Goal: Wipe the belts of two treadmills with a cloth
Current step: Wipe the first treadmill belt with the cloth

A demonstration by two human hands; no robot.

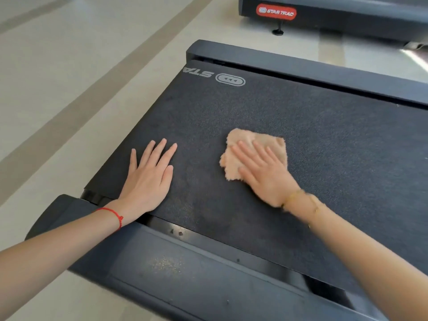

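Cloth: a peach cloth lies mid-belt, near the rear end of the treadmill belt.
Right hand: the right hand presses it flat, fingers straight.
Left hand: the left hand rests open-palmed on the belt, holding nothing.
Progress: wiping appears underway; a second treadmill seemingly awaits.

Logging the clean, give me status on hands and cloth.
Right hand flat on cloth, mid-belt. Left hand flat on belt, no grip. Nothing in the way.

Both hands flat, fingers straight.
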